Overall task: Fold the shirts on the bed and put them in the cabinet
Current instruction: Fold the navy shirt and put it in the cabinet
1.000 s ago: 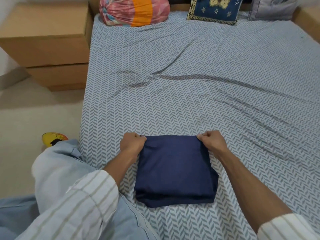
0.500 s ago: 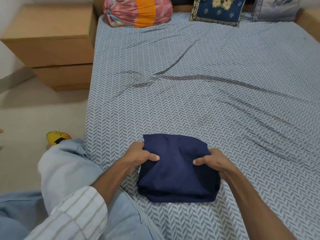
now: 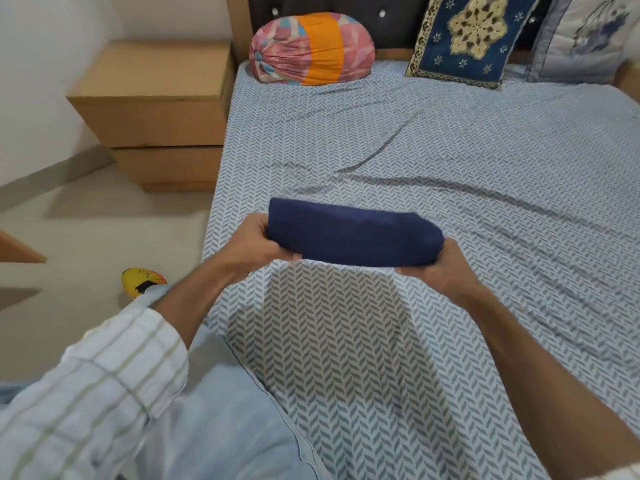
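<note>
A folded navy shirt [image 3: 353, 235] hangs in the air above the bed [image 3: 433, 174], casting a shadow on the sheet below. My left hand [image 3: 258, 245] grips its left end, fingers curled under it. Its right end is held by my right hand [image 3: 440, 268], thumb under the fold. No other shirt shows on the patterned sheet. The cabinet is not clearly in view.
A wooden bedside unit [image 3: 156, 112] stands left of the bed. A pink and orange bolster [image 3: 311, 50], a blue embroidered cushion [image 3: 467, 36] and a pale pillow [image 3: 585, 39] lie at the headboard. A yellow slipper [image 3: 142, 282] sits on the floor; a wooden edge [image 3: 17, 251] juts in at left.
Both hands moved from the shirt's far corners to its sides, gripped it and lifted it off the sheet. The view tilted up toward the headboard.
</note>
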`<state>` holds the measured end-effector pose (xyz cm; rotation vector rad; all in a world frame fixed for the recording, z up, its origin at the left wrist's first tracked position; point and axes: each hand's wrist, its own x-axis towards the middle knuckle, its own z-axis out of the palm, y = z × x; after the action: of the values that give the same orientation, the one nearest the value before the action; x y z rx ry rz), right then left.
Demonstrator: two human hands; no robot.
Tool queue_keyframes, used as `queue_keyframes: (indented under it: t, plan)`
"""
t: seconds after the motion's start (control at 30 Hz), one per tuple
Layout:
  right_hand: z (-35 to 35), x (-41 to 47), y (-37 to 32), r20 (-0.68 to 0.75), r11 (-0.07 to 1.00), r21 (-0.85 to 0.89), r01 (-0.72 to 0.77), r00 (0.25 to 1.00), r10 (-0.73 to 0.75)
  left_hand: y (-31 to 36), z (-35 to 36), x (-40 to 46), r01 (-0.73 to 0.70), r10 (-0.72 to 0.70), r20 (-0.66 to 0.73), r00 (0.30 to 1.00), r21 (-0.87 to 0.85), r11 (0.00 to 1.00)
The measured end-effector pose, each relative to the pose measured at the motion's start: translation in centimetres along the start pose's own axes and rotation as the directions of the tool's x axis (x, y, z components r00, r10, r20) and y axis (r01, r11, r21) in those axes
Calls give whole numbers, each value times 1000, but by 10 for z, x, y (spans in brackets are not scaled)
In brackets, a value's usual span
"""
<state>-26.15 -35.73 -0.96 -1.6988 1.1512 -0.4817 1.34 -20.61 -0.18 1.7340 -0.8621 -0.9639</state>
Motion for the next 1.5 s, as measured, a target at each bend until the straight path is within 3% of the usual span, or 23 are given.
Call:
queue_keyframes:
  t: [0.13,0.23,0.33,0.5,0.57,0.63,0.7,0.77,0.83,0.9,0.93,0.97,1.03,1.13,1.3,1.4,1.5]
  plan:
    - [24,-22,46,91,976,-215,-21,995,42,-59,7,-20,26,-39,51,998,240,970]
    - [40,-48,85,206,977,-211,-40,975,84,-100,17,-41,61,-129,149,980,390,919]
    - [41,-66,115,287,963,-256,90,958,-14,-117,23,-55,107,-217,219,951,425,899]
    - [33,-71,109,228,1000,7,31,973,-31,-97,19,-60,66,-189,319,929,359,931]
    - [32,-76,112,270,996,-6,94,959,-89,-98,15,-65,-14,-158,388,908,404,915]
    - [31,-85,124,334,967,-154,201,932,-140,-98,13,-73,-62,-194,463,865,482,874]
    - [29,-99,136,388,886,-309,346,896,-214,-98,12,-80,-175,-214,559,801,560,809]
    - [24,-111,141,426,823,-360,439,862,-273,-97,13,-82,-180,-257,585,769,585,791]
    - [25,-118,136,349,889,-273,368,899,-265,-98,17,-81,-52,-243,470,849,533,845]
    - [32,-115,124,73,954,-220,205,978,-193,-103,22,-77,53,-162,180,970,496,867]
    - [36,-109,119,-93,968,-231,96,988,-120,-104,25,-74,110,-136,14,991,504,857]
    - [40,-102,112,-209,972,-231,-49,978,0,-104,28,-71,199,-160,-120,980,501,842]
    - [46,-85,97,-257,929,-157,-336,922,290,-103,34,-64,394,-313,-252,916,407,824]
    - [52,-66,80,-177,867,-106,-487,867,465,-104,43,-53,547,-497,-269,825,161,821]
    - [67,-50,83,-23,827,44,-560,827,562,-101,55,-45,645,-629,-181,756,44,763]
    - [66,-50,82,25,831,54,-554,833,553,-95,63,-49,615,-607,-124,785,42,787]
    - [59,-56,78,107,853,146,-501,865,490,-88,61,-56,514,-523,-34,852,-139,846]
